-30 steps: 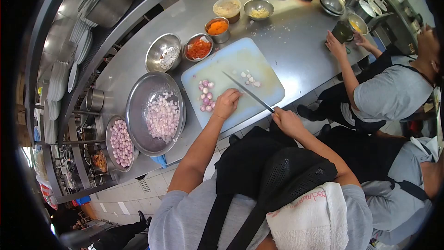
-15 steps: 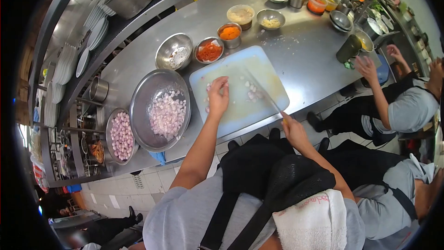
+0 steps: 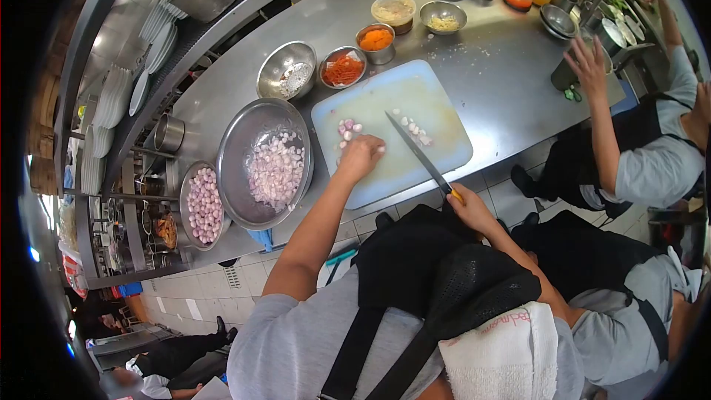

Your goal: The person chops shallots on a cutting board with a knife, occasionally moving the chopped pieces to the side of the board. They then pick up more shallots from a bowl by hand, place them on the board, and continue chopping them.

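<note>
A pale cutting board lies on the steel counter in front of me. My right hand grips a knife by its yellow-and-black handle, the blade angled over the board. My left hand rests low on the board, its fingers closed around a small shallot that shows only in part. Several whole peeled shallots lie just beyond that hand. Cut shallot pieces sit on the blade's far side. Left of the board, a large steel bowl holds chopped shallots.
A second bowl of whole shallots stands farther left. Behind the board are an empty-looking steel bowl, shredded orange-red food, an orange-filled container and a lidded tub. Another person's raised hand is at the right.
My left hand has come down onto the board and its fingers have closed on a shallot. The knife, blurred before, now shows sharply. My view has shifted slightly.
</note>
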The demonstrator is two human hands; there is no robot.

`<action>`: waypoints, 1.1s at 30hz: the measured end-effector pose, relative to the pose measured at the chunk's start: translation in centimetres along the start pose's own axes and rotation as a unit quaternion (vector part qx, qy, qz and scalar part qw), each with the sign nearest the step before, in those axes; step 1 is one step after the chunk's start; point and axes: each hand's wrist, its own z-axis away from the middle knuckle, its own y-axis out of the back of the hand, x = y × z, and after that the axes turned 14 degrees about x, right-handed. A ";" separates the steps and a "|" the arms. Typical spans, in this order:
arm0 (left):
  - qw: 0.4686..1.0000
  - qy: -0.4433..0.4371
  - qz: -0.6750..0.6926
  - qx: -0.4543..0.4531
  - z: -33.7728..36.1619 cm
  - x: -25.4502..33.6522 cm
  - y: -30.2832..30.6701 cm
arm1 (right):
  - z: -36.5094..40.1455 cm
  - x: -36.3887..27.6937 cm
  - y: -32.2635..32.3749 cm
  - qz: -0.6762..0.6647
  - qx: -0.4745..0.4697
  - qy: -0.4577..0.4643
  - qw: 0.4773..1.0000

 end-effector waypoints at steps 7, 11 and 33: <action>0.971 -0.065 0.229 -0.002 -0.4 1.9 -3.4 | 0.6 -2.6 1.4 0.105 -0.028 -0.016 0.994; 0.964 -0.028 0.233 0.129 0.8 4.5 -1.7 | 1.2 -2.1 0.7 0.127 -0.019 -0.004 0.992; 0.967 -0.057 0.228 0.102 1.1 2.7 -3.8 | 5.1 -5.3 -1.4 0.236 0.040 0.018 0.971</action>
